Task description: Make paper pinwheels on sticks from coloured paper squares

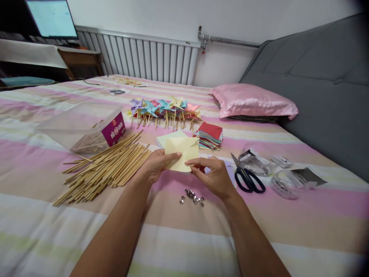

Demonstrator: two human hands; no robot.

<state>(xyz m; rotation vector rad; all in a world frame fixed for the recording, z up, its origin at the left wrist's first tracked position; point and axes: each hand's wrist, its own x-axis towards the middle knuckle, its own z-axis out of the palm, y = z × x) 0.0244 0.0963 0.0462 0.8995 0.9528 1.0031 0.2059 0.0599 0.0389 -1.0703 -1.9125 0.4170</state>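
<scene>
Both hands are up over the striped bedspread (184, 238), working one pale yellow paper square (182, 154) between them. The left hand (157, 165) has its fingers pinched narrow on the sheet's left edge, thumb on top, so the paper stays flat and off the bed. The right hand (211, 175) nips the lower right corner between thumb and fingertips, which looks like the grip you'd use to bend a corner inward.

Everything else is laid out in an arc within easy reach. A loose pile of bamboo sticks (105, 169) lies to the left, spilling from near a clear plastic box (86, 127) with a magenta label. Just below the hands sits a little cluster of silver pins (192, 197), close enough to grab without shifting. Black-handled scissors (248, 177) lie just to the right, next to some clear plastic packaging (285, 182).

Further back there's a stack of coloured paper squares (210, 136), red on top, and behind it a row of finished paper pinwheels (164, 109) on sticks. A pink satin pillow (253, 102) rests against the grey headboard.
</scene>
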